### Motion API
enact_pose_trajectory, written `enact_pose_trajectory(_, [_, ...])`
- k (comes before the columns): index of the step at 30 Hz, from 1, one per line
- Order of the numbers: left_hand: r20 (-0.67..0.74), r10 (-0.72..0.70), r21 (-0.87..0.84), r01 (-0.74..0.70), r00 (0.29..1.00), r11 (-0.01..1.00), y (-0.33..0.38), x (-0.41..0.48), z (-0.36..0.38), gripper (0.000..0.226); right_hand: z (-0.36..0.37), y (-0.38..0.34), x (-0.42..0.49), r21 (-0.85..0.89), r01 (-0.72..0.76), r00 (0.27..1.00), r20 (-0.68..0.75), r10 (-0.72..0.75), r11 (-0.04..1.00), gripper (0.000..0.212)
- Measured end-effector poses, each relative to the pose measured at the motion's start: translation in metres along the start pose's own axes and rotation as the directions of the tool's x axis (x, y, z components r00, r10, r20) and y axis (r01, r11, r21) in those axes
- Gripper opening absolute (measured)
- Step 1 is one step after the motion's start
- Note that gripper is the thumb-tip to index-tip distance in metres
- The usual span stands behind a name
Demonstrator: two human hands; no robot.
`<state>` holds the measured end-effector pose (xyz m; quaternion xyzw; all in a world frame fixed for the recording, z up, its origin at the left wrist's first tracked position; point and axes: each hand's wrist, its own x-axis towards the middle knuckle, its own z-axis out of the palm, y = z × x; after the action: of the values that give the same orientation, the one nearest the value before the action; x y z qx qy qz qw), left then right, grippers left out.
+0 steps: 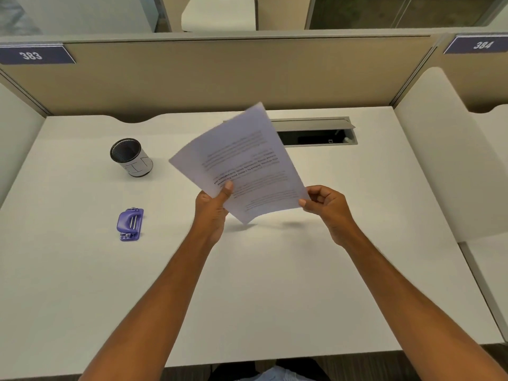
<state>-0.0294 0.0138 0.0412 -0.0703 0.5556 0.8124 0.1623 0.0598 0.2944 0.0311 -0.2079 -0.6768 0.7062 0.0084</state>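
Observation:
A few printed white paper sheets (242, 158) are held tilted above the middle of the white desk (82, 284), text facing me upside down. My left hand (213, 213) grips their lower left edge, thumb on top and fingers underneath. My right hand (328, 209) pinches the lower right corner between thumb and fingers. The sheets' lowest corner hangs just over the desk surface, casting a shadow.
A black mesh pen cup (130, 158) with a white label stands at the back left. A purple hole punch (130, 224) lies left of my left arm. An open cable tray (316, 132) sits behind the paper. Beige partitions (192, 75) enclose the desk.

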Motion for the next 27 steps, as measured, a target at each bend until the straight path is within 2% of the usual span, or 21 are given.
enact_pose_trajectory(5, [0.013,-0.072,-0.284,0.073,0.997,0.956,-0.004,-0.003,0.006,0.05,0.005,0.003,-0.002,0.246,-0.041,0.999,0.022,0.037,0.969,0.033])
enact_pose_trajectory(11, [-0.005,-0.198,-0.447,0.175,0.98,0.877,-0.024,-0.01,0.025,0.056,0.028,-0.001,-0.003,0.395,-0.045,0.999,0.035,0.034,0.918,0.032])
enact_pose_trajectory(15, [-0.015,-0.206,-0.461,0.177,0.978,0.87,-0.033,-0.015,0.029,0.054,0.034,-0.008,0.0,0.402,-0.033,0.997,-0.049,0.057,0.915,0.034])
enact_pose_trajectory(19, [-0.115,-0.215,-0.456,0.14,0.97,0.879,-0.02,-0.006,0.008,0.045,0.022,-0.01,0.001,0.309,-0.016,0.994,-0.094,0.048,0.951,0.03])
enact_pose_trajectory(22, [-0.169,-0.116,-0.337,0.053,0.979,0.94,-0.001,0.003,-0.013,0.047,0.008,-0.01,0.002,0.294,-0.008,0.993,-0.113,0.043,0.956,0.03])
enact_pose_trajectory(25, [-0.137,-0.021,-0.039,0.016,0.99,0.999,0.011,0.007,-0.031,0.038,-0.003,-0.009,0.003,0.279,-0.008,0.99,-0.133,0.047,0.96,0.029])
enact_pose_trajectory(27, [-0.046,0.022,0.169,-0.014,0.999,0.985,0.014,0.011,-0.039,0.04,-0.007,-0.008,0.003,0.241,-0.004,0.989,-0.141,0.04,0.97,0.029])
